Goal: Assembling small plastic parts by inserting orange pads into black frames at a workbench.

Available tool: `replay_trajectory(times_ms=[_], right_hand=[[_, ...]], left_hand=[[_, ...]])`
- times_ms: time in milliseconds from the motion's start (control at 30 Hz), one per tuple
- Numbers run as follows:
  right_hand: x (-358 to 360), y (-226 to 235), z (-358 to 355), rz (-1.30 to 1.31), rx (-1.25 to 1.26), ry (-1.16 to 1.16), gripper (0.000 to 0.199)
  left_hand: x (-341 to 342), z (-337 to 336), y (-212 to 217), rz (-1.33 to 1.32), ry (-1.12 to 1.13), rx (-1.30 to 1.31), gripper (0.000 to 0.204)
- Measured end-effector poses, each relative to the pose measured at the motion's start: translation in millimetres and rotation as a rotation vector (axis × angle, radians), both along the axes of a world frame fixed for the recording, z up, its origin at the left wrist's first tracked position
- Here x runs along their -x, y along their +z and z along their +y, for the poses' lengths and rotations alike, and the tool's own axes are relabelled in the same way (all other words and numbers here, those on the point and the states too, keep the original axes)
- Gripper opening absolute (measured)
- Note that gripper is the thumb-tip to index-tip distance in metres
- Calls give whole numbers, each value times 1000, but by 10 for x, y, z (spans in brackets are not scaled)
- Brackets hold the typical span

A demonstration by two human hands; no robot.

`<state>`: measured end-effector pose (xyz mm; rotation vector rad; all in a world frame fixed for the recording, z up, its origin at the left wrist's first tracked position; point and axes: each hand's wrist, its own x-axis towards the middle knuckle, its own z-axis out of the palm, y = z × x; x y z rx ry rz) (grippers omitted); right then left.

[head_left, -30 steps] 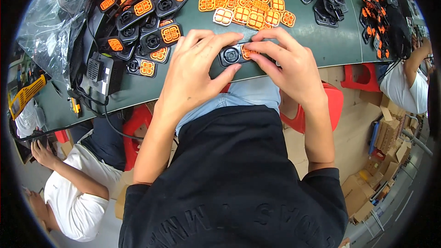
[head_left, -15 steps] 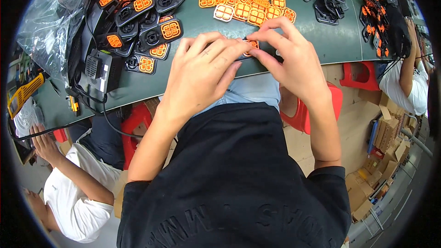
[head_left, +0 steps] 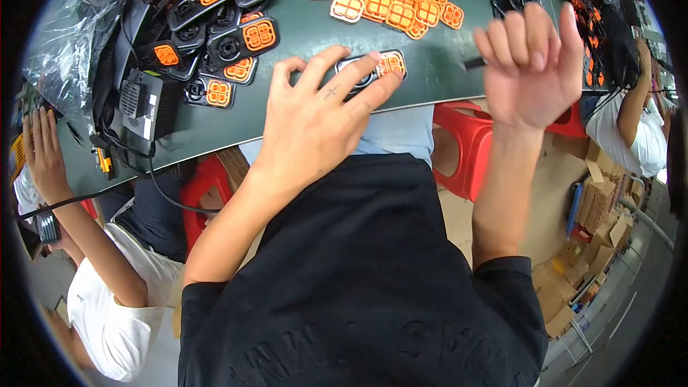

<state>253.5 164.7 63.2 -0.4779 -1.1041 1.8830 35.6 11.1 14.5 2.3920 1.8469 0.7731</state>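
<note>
A dark green flat tabletop (head_left: 444,64) carries square bright-orange rubber keypads (head_left: 390,0) patterned with four rounded buttons each. Black plastic oblong casings (head_left: 229,46) show orange button insets, one of them (head_left: 373,66) edged in pale grey. Red plastic stools (head_left: 469,143) stand below.

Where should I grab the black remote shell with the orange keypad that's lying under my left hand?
Probably by its long edges, from above. The remote shell lies flat on the green table near the front edge, left hand fingers pressing it. The right hand is lifted, empty.
</note>
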Motion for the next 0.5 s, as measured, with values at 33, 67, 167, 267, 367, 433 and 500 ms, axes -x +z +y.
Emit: replay_trajectory(times_ms=[33, 67, 167, 267, 367, 433, 500], right_hand=[[130, -9, -3, 161, 77, 17, 56], [244, -79, -25, 230, 183, 30, 57], [415, -351, -39, 360, 366, 33, 57], [432, -490, 76, 515, 448, 101, 58], [462, -478, 48, 442, 412, 116, 59], [498, -410, 35, 374, 268, 183, 57], [544, -269, -17, 225, 183, 93, 57]], left_hand=[[-9, -13, -3, 19, 13, -9, 46], [-19, -12, -12, 14, 13, -8, 46], [-25, -9, -35, 24, 30, -3, 49], [-51, -5, -50, -10, 31, -7, 49], [-56, -23, -57, -28, 40, 3, 49], [-58, -28, -64, -48, 38, 10, 48], [-53, -27, -67, -43, 39, 3, 47]])
